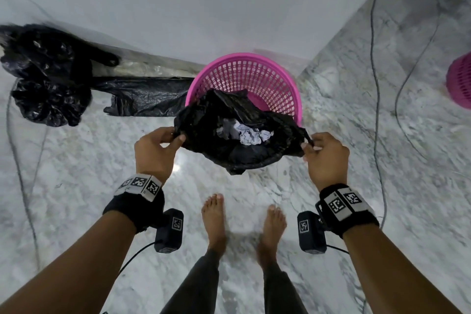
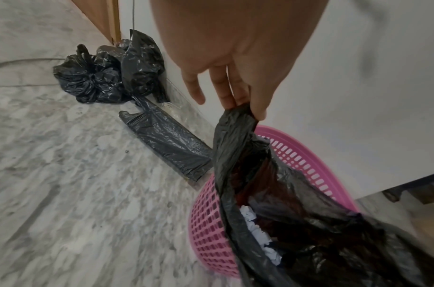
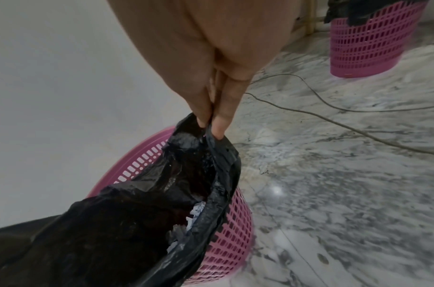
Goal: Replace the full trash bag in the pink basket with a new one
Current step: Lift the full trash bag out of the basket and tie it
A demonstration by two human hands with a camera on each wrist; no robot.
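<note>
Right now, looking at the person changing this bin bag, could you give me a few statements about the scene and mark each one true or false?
1. Both hands, left hand and right hand, pinch the full trash bag. True.
2. The bag holds crumpled paper. True.
3. The pink basket lies tipped on its side. False: it stands upright by the wall.
4. A flat new bag lies on the floor beside the basket. True.
5. The person wears shoes. False: the feet are bare.
6. The full bag is tied shut. False: its mouth is open.
</note>
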